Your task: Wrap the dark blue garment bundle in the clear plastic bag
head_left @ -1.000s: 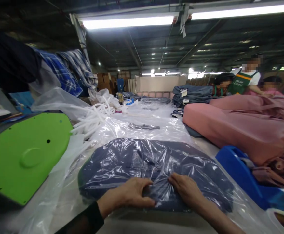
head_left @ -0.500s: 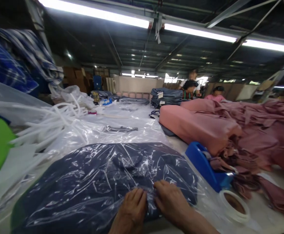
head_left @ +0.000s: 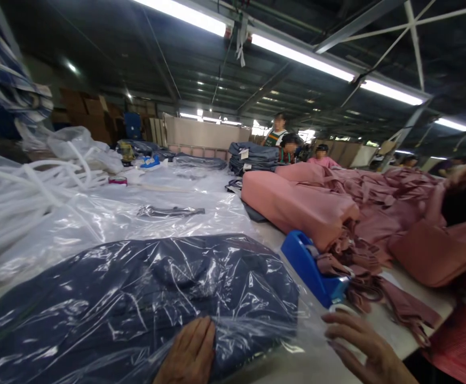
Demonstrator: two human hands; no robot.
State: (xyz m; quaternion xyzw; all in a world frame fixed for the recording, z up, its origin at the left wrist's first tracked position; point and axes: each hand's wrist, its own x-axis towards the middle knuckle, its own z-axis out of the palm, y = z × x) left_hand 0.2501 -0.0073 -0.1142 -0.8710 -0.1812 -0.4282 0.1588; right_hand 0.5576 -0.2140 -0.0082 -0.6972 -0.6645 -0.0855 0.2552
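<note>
A dark navy folded garment in a clear plastic bag (head_left: 136, 298) lies on the table in front of me. My left hand (head_left: 190, 349) rests flat on the bag near its front edge, fingers together and stretched out. My right hand (head_left: 363, 341) is off the bag to the right, empty, with its fingers apart. Just beyond its fingertips, a white tape roll (head_left: 342, 308) is partly hidden by the hand. Behind that stands a blue tape dispenser (head_left: 302, 264).
Pink garments (head_left: 297, 200) are piled along the right. White plastic strips (head_left: 36, 197) lie at the left, and clear plastic sheets (head_left: 216, 205) cover the table behind the bag. A stack of dark folded garments (head_left: 252, 154) stands farther back. Other people work beyond and at the right.
My right hand has left the bag and moved right, its fingers now spread near the tape roll. My left hand stays on the bag. The view has turned to the right.
</note>
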